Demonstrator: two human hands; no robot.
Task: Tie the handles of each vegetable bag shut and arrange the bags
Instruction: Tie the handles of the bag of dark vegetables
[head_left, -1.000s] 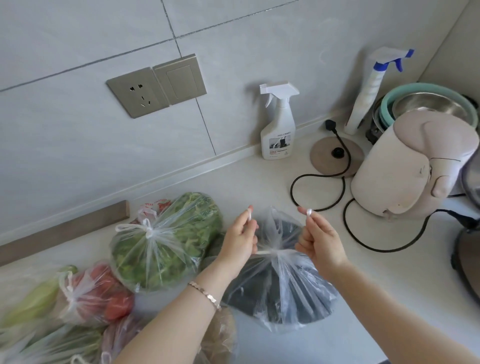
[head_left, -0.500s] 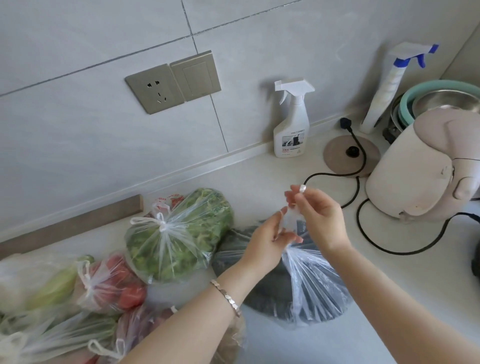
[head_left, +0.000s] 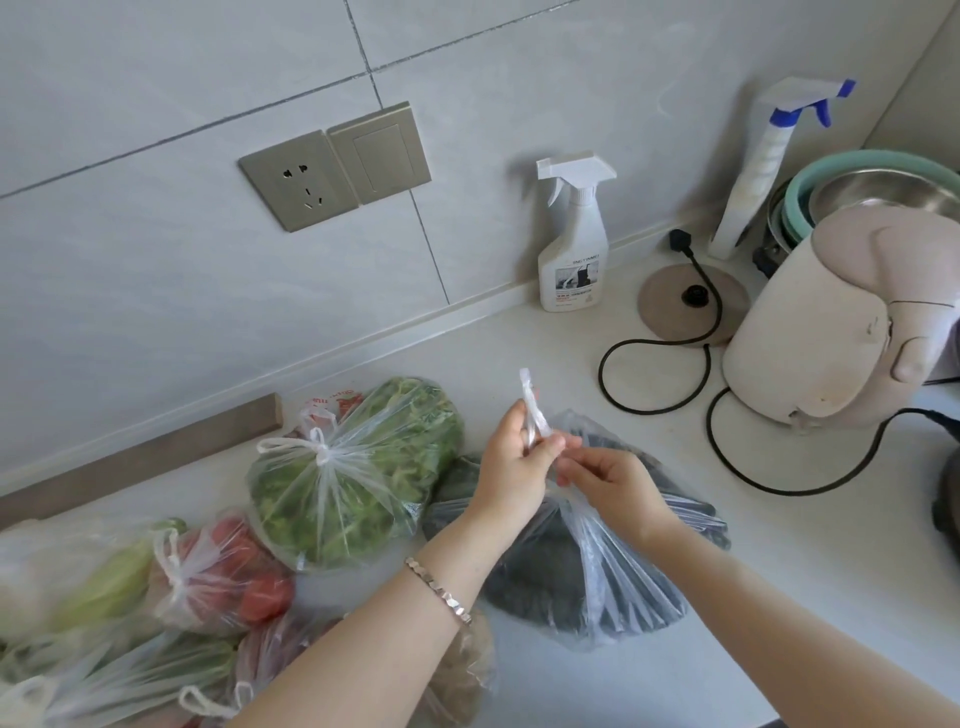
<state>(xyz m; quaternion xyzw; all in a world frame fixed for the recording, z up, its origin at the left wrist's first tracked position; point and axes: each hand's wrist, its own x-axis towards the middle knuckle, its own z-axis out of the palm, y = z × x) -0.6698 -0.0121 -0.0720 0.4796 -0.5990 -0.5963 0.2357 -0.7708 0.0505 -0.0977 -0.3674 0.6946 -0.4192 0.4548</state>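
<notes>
Clear plastic bag of dark vegetables (head_left: 587, 571) lying on pale countertop (head_left: 779, 571), toward 4 o'clock from frame centre. Left hand (head_left: 511, 467), bracelet (head_left: 441, 592) on wrist, pinching twisted handle (head_left: 532, 400), strip standing up toward 12 o'clock. Right hand (head_left: 613, 480), meeting left from 3 o'clock side, fingers curling round gathered bag neck, possibly second handle; plastic too bunched to tell. Tied bag of greens (head_left: 353, 467) pressing against dark bag at 9 o'clock; tied tomato bag (head_left: 223, 571) lying further out toward 8 o'clock. Kettle (head_left: 831, 322) standing at 1 o'clock, spray bottle (head_left: 571, 244) at 12 o'clock, both well apart from bag.

Home kitchen — kettle (head_left: 841, 317), countertop (head_left: 519, 332)
</notes>
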